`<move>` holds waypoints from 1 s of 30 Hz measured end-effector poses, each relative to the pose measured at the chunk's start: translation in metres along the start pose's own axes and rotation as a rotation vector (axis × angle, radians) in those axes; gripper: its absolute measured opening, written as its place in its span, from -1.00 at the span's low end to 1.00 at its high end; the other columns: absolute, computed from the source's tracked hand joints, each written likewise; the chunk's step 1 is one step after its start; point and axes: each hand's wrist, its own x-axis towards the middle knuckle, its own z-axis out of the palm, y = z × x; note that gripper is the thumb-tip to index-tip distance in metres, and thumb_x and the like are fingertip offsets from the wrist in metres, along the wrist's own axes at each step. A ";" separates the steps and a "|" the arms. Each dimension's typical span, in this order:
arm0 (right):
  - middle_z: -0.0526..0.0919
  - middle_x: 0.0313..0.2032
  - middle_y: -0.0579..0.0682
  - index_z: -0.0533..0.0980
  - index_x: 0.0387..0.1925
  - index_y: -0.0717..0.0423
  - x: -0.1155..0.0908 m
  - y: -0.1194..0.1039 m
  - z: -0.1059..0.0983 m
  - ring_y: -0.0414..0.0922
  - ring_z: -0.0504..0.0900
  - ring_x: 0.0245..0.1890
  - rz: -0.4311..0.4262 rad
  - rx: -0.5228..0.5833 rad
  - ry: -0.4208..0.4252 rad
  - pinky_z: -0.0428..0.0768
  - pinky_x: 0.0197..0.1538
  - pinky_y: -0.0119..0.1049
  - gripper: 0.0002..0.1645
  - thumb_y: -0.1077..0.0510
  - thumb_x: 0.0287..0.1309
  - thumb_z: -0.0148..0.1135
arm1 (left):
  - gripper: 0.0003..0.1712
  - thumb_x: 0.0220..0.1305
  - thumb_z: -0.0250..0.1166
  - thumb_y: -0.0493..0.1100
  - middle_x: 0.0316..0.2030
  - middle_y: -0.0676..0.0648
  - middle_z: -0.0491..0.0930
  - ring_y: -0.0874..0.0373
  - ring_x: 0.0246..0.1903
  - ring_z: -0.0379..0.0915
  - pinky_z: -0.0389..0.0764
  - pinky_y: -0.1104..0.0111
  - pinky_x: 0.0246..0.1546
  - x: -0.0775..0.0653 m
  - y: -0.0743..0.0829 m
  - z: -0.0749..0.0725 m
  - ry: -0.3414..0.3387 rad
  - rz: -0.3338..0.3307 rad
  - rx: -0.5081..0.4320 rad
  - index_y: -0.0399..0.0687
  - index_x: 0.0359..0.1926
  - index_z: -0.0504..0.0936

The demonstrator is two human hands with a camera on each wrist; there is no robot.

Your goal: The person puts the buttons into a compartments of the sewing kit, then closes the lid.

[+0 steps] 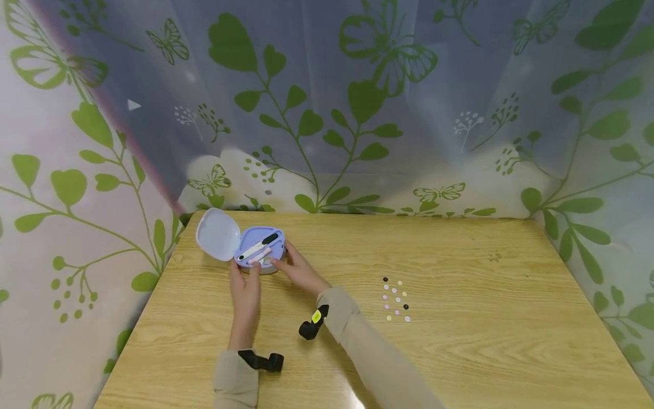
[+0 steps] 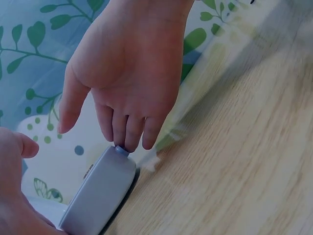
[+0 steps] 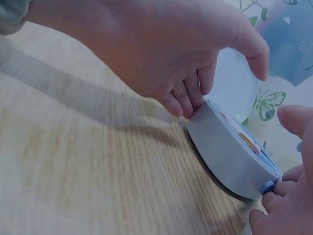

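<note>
12 buttons (image 1: 398,299) lie apart — 2 hands (image 1: 246,288) touch the case (image 1: 217,234).

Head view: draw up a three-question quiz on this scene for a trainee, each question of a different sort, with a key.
1. True or false: the lid is closed.
2. Which hand is nearer the small discs on the table? A) left; B) right; C) both equally near.
3. How many of the small discs are black?

Key:
1. False: the box stands with its lid open.
2. B: the right hand is nearer.
3. Two.
</note>
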 end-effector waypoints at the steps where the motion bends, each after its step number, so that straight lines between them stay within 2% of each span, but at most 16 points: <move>1: -0.05 0.54 0.12 -0.10 0.57 0.14 -0.002 0.000 0.000 0.06 -0.04 0.51 -0.002 -0.003 0.003 -0.01 0.51 -0.09 -0.12 -0.01 0.45 0.08 | -0.17 0.46 0.07 -0.12 0.52 -0.27 -0.10 -0.05 0.51 -0.24 -0.19 0.10 0.50 -0.001 0.000 0.000 0.003 0.000 0.012 -0.26 0.55 -0.13; 8: -0.09 0.54 0.14 -0.16 0.57 0.17 -0.019 -0.001 0.000 0.09 0.00 0.50 0.053 -0.027 0.015 0.03 0.50 -0.08 -0.06 -0.09 0.44 0.07 | -0.22 0.42 0.11 -0.13 0.43 -0.34 0.05 -0.14 0.46 -0.10 -0.11 0.01 0.48 -0.005 -0.002 0.001 0.021 0.038 0.080 -0.31 0.51 0.02; 13: -0.09 0.54 0.17 -0.18 0.56 0.21 -0.029 0.000 0.001 0.12 0.01 0.50 0.046 -0.013 0.023 0.05 0.50 -0.05 -0.07 -0.05 0.45 0.05 | -0.17 0.35 0.17 -0.15 0.31 -0.40 0.07 -0.22 0.32 0.03 0.08 -0.04 0.40 -0.007 -0.003 0.006 0.053 0.037 0.103 -0.25 0.52 0.03; 19: -0.10 0.54 0.20 -0.19 0.56 0.24 -0.042 -0.002 0.004 0.09 -0.05 0.51 0.036 0.010 0.060 -0.02 0.51 -0.03 -0.08 -0.01 0.46 0.04 | -0.10 0.28 0.19 -0.27 0.21 -0.35 0.01 -0.16 0.18 0.03 0.17 0.02 0.30 -0.010 -0.007 0.014 0.061 0.048 0.059 -0.27 0.54 -0.05; 25: -0.17 0.55 0.18 -0.22 0.56 0.23 -0.054 -0.001 0.010 0.05 -0.12 0.53 0.056 0.051 0.094 -0.06 0.52 -0.03 -0.05 -0.02 0.45 0.05 | -0.01 0.25 0.22 -0.36 0.22 -0.29 -0.04 -0.08 0.21 0.00 0.16 0.11 0.33 -0.013 -0.012 0.017 0.040 0.054 0.016 -0.17 0.57 -0.14; 30: -0.13 0.54 0.23 -0.20 0.55 0.28 -0.061 -0.003 0.016 0.09 -0.14 0.52 0.035 0.077 0.144 -0.11 0.52 0.01 -0.05 0.04 0.42 0.10 | 0.01 0.24 0.21 -0.40 0.20 -0.29 -0.02 -0.07 0.22 0.01 0.14 0.13 0.34 -0.017 -0.014 0.020 0.058 0.068 0.004 -0.19 0.57 -0.16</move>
